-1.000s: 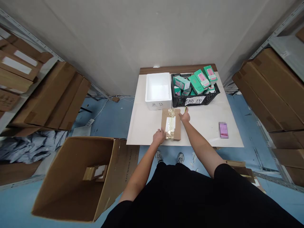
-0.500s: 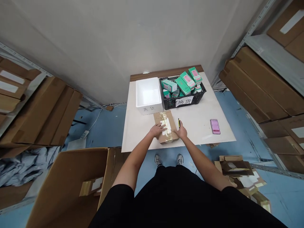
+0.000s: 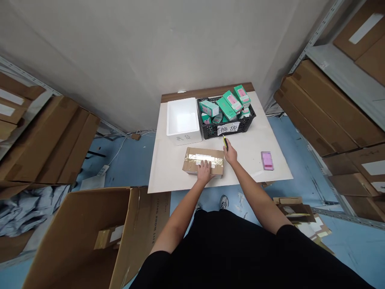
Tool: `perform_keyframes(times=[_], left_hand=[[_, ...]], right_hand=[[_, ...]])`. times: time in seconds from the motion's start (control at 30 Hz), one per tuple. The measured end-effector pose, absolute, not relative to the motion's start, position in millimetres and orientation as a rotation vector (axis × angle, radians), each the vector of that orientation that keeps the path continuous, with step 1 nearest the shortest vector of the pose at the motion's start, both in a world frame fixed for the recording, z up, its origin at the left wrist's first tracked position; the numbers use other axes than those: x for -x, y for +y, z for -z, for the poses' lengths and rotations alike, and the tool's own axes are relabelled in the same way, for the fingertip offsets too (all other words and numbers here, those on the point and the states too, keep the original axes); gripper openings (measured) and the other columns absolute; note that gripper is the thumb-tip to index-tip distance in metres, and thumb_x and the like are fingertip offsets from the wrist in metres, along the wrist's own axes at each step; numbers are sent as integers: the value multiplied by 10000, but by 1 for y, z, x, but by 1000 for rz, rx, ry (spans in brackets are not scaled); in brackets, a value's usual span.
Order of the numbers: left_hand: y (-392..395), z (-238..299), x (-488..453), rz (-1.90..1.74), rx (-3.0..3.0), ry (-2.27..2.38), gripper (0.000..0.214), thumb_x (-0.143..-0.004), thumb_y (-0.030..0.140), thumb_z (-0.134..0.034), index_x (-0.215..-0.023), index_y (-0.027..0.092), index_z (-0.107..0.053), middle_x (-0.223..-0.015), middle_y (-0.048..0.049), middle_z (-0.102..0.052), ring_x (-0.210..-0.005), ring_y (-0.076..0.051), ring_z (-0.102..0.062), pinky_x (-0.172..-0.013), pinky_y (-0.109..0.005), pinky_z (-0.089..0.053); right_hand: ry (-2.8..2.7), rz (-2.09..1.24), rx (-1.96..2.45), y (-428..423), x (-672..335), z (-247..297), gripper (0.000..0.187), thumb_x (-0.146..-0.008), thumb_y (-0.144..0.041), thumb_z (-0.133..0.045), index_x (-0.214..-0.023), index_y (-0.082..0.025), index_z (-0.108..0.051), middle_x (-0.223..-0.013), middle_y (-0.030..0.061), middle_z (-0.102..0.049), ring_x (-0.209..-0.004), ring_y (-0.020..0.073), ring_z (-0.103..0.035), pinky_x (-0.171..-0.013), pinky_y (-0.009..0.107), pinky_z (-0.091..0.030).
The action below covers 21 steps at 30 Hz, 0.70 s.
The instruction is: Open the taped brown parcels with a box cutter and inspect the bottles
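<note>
A taped cardboard box (image 3: 191, 158) lies lengthwise across the front of the table, a white label and shiny clear tape on its top. My left hand (image 3: 205, 170) rests flat on that top with fingers spread. In my right hand (image 3: 230, 153), just off the box's right end, is a yellow and black utility knife (image 3: 225, 142), its tip pointing up and away from me. Behind the box stand a white foam box (image 3: 184, 138) with nothing visible inside and a black plastic crate (image 3: 207, 130) full of green and pink product boxes (image 3: 227, 108).
The white-covered table (image 3: 168, 172) has a pixelated pink item (image 3: 267, 160) at its right. A big open carton (image 3: 132, 224) stands at lower left with a small parcel (image 3: 110, 237) inside. Flattened cardboard (image 3: 296, 210) lies on the floor at right. Carton-filled shelves flank both sides.
The cardboard box has turned about a quarter, from pointing away from me to lying sideways. My right hand has left its side, and my left hand has shifted onto its top.
</note>
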State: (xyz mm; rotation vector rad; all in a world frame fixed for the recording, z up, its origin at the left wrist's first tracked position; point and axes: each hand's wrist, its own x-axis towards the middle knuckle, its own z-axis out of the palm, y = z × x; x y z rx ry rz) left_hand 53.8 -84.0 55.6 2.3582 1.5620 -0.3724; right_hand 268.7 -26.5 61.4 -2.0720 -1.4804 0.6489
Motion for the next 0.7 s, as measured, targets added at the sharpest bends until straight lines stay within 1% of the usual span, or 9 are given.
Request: perform_keyframes(times=[0.03,0.07,0.13,0.2,0.3,0.4,0.5,0.63,0.7], left_hand=[[-80,-56,-47,350,-2399,1471,1006,-934,655,-676,-1747,264,-228,-1797,-175,-237,-1666,-438,-119,-1286,-591,-272],[-75,-56,-40,362,-2413,1380,1004,-941,647,-673,-1753,290,-201,-1820,-139,-179,-1681,-411,-68,-1302,-571,-262],[-64,-55,-29,417,-2401,1276,993,-961,662,-645,-1759,325,-158,-1838,-96,-104,-1692,-372,-34,-1325,-544,-230],[-56,-54,-27,470,-2377,1254,975,-978,686,-613,-1760,341,-143,-1840,-82,-81,-1695,-352,-44,-1336,-530,-209],[-52,-50,-36,495,-2363,1294,966,-991,709,-579,-1762,331,-137,-1839,-92,-76,-1694,-354,-54,-1339,-535,-199],[-54,-47,-47,497,-2350,1343,957,-1005,729,-524,-1765,296,-135,-1836,-114,-67,-1692,-368,-47,-1340,-548,-189],[-54,-46,-51,513,-2331,1365,957,-1004,757,-487,-1765,303,-125,-1836,-118,-57,-1692,-372,-40,-1335,-562,-197],[-52,-48,-51,534,-2322,1356,960,-1002,758,-482,-1766,315,-106,-1838,-109,-45,-1692,-373,-29,-1334,-563,-200],[-52,-48,-51,526,-2328,1354,957,-1004,746,-490,-1766,320,-99,-1838,-109,-50,-1691,-376,-34,-1333,-565,-203]], right_hand=[[-1393,-697,2056,-43,-276,-57,638,-1088,-424,-449,-1693,-244,-360,-1282,102,-755,-1038,271,-704,-958,349,-552],[-1314,-778,2040,-60,-283,-51,657,-1077,-431,-435,-1701,-248,-344,-1201,86,-774,-949,254,-714,-909,346,-575],[-1180,-1000,1956,-92,-293,-39,697,-1057,-457,-402,-1712,-235,-313,-977,36,-769,-721,203,-675,-764,319,-598],[-1073,-1176,1841,-118,-295,-29,722,-1026,-496,-417,-1693,-225,-351,-819,-17,-702,-576,162,-591,-628,283,-576],[-953,-1295,1718,-137,-289,-20,741,-977,-525,-489,-1651,-225,-425,-705,-65,-604,-504,131,-514,-517,241,-518],[-883,-1321,1676,-138,-281,-20,722,-956,-502,-538,-1619,-225,-474,-661,-76,-568,-501,130,-505,-485,226,-492],[-868,-1328,1687,-133,-279,-24,694,-961,-479,-553,-1605,-226,-497,-645,-72,-562,-520,142,-526,-490,232,-506],[-989,-1316,1787,-128,-286,-34,640,-992,-446,-534,-1604,-257,-508,-663,-63,-591,-519,147,-540,-534,257,-544],[-1095,-1229,1900,-125,-291,-39,592,-998,-423,-550,-1571,-271,-556,-677,-52,-622,-515,148,-552,-564,269,-561]])
